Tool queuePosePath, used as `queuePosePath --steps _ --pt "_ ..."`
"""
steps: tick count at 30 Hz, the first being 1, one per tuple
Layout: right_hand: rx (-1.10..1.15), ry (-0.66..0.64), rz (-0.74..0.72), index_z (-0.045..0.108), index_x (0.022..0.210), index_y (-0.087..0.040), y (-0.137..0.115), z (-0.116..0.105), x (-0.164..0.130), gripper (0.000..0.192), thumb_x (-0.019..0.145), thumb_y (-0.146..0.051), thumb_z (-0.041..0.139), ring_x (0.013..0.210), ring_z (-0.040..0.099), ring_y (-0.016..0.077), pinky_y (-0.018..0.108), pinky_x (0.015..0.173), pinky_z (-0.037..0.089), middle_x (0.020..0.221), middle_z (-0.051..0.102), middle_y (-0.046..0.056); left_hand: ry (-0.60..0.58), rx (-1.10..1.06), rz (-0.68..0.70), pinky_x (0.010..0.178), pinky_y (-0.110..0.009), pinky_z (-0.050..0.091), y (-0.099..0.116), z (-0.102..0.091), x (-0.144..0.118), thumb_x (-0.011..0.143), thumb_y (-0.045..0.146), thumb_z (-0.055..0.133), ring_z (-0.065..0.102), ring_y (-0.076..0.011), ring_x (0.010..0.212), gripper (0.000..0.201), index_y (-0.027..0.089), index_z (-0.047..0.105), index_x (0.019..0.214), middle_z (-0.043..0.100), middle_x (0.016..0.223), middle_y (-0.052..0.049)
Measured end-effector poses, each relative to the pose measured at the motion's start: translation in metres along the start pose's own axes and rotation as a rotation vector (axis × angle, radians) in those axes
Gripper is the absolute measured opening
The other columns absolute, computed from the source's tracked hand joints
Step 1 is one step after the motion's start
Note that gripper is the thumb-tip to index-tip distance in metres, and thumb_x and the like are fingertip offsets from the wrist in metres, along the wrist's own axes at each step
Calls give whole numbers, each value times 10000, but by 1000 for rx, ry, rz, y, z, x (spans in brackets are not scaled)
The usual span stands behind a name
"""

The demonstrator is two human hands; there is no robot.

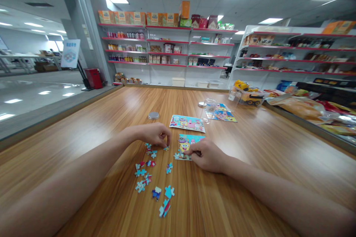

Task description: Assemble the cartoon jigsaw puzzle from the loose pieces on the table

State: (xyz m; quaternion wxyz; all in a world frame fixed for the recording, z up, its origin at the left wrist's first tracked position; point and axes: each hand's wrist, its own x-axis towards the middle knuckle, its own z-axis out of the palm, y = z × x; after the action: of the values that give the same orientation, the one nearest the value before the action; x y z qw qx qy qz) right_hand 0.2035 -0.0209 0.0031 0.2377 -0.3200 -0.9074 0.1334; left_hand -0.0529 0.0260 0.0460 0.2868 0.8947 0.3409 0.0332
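Observation:
My left hand [156, 134] reaches down with bent fingers, its fingertips closed on a small jigsaw piece [166, 148] at the table surface. To its right lies a partly joined jigsaw puzzle [183, 147] with a yellow cartoon face on blue. My right hand [208, 155] rests on that puzzle's right side, fingers curled and the index fingertip pressed on it; its other fingertips are hidden. Several loose jigsaw pieces [141, 172] are scattered left of and nearer than the puzzle. Just behind it lies a printed picture sheet [187, 123] with similar cartoon figures.
A round metal lid [153, 115] lies behind my left hand. Farther right are a clear plastic jar [209, 109], another cartoon picture [224, 116] and a plastic bin [251, 98] with a yellow toy truck. Packaged goods [299, 109] line the right edge; stocked shelves [168, 40] stand behind.

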Motion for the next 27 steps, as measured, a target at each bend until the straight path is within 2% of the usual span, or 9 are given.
queuePosePath --steps 4,9,13,16,19,24,27 --pt "-12 2 2 752 761 -181 0 0 -1 261 737 -71 516 472 508 91 206 487 330 625 693 9 98 -24 -28 506 -201 314 -14 6 3 714 298 712 467 -99 549 161 155 670 777 548 604 42" --pt "-18 8 10 757 780 -185 0 -1 0 254 742 -85 526 489 527 96 204 496 346 648 703 13 228 -75 -30 520 -201 328 -34 13 4 760 389 665 471 -108 586 271 123 621 728 564 642 14" --pt "-22 16 -22 756 779 -177 0 0 -1 252 753 -99 518 501 550 103 205 501 354 655 709 25 267 -151 -9 529 -202 355 -45 16 3 818 463 592 485 -108 585 368 106 638 743 573 640 -3" --pt "-34 109 -67 756 789 -166 0 2 -3 258 751 -108 507 479 542 101 207 500 354 620 694 29 335 -174 -5 544 -201 363 -47 18 4 825 445 587 495 -109 606 359 94 660 846 593 677 -13" --pt "-50 213 -57 745 765 -157 3 3 -3 252 759 -114 498 428 486 86 207 478 330 547 647 17 326 -180 15 573 -204 380 -42 20 4 796 396 630 517 -114 640 318 96 694 882 643 736 -37" --pt "-29 197 -7 733 735 -165 8 3 -2 229 757 -115 511 448 486 85 200 479 328 542 625 4 243 -230 50 520 -195 352 -32 23 4 767 378 670 495 -100 573 290 104 729 836 633 652 -26" --pt "-8 214 70 728 717 -159 9 3 -1 235 755 -116 500 438 476 83 201 470 323 526 613 -1 272 -299 49 547 -202 383 -33 24 4 771 397 658 522 -114 601 316 89 719 809 645 676 -42"
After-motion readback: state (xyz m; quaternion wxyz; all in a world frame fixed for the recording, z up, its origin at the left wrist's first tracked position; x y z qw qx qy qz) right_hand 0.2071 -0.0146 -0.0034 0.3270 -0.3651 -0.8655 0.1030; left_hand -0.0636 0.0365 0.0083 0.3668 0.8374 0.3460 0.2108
